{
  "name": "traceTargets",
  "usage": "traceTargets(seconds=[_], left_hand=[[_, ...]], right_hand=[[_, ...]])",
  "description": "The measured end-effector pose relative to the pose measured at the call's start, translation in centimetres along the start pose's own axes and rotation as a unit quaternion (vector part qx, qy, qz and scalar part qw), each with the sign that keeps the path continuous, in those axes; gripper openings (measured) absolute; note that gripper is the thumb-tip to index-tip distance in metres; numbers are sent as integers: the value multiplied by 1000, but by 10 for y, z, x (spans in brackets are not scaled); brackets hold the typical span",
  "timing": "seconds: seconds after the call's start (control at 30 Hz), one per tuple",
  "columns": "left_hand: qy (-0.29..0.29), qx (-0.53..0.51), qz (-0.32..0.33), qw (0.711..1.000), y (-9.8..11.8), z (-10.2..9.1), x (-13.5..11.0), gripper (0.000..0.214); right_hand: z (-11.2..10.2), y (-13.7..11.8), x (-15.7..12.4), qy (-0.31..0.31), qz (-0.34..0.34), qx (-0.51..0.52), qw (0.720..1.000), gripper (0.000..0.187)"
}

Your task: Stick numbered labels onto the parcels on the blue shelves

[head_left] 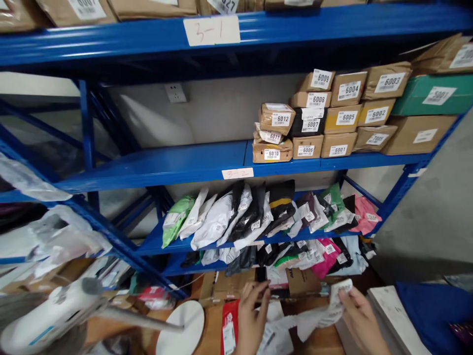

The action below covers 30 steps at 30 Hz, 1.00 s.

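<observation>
Near the bottom right, my right hand (360, 310) pinches the upper end of a white strip of printed labels (325, 315). The strip hangs in a loose curve to the left, down towards a pale, crumpled package with a printed label (271, 337). My left hand (253, 310) is raised above the table, its thumb and fingers apart and nothing seen between them. Just left of that hand lies a red package (229, 325) with a white label, partly covered by the wrist.
A white device (51, 315) on a stalk with a round white base (181, 328) stands at the left. Ahead, blue shelves (177, 160) bear numbered cardboard boxes (340, 118) and labelled plastic mailer bags (218, 222). A blue cloth-like item (430, 315) lies at right.
</observation>
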State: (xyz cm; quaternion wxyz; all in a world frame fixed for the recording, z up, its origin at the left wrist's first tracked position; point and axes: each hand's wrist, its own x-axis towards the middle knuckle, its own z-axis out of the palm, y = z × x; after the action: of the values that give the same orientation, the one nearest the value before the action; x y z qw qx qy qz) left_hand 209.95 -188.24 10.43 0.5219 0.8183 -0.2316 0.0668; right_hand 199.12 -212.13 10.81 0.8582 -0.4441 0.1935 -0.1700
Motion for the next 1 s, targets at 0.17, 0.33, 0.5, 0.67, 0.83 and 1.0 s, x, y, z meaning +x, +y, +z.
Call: traceTargets(seconds=[0.17, 0.33, 0.5, 0.67, 0.83, 1.0], left_hand=[[33, -3, -83, 996, -66, -52, 64, 30], [27, -53, -103, 993, -121, -120, 137, 40], [-212, -267, -94, 935, -146, -173, 163, 56], [-176, -303, -177, 920, -165, -216, 182, 33], [-110, -308, -187, 926, -182, -246, 192, 28], [-77, -329, -250, 907, -199, -260, 169, 31]], right_hand=[[5, 22, 11, 47, 22, 13, 999, 41], [70, 92, 42, 70, 35, -24, 997, 48], [230, 179, 74, 72, 2, -122, 990, 38], [365, 223, 104, 72, -78, -207, 972, 36], [401, 231, 107, 12, -64, -228, 972, 30], [404, 243, 90, -62, -44, -220, 973, 26]])
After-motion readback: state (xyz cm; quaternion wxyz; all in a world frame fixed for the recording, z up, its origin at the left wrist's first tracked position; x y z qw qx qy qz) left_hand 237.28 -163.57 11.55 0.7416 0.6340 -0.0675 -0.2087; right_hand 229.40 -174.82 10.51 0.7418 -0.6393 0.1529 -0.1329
